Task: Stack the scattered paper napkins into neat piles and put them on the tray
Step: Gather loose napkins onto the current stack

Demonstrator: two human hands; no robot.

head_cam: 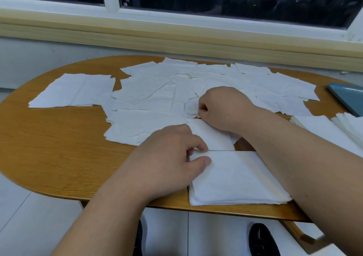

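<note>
Pile (pixel 235 179) lies at left hand (pixel 169 157), loose napkin (pixel 191 107) at right hand (pixel 222 108).

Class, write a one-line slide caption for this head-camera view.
Left hand grips a neat white paper-napkin pile on the oval wooden table; right hand pinches a loose white napkin.
</note>
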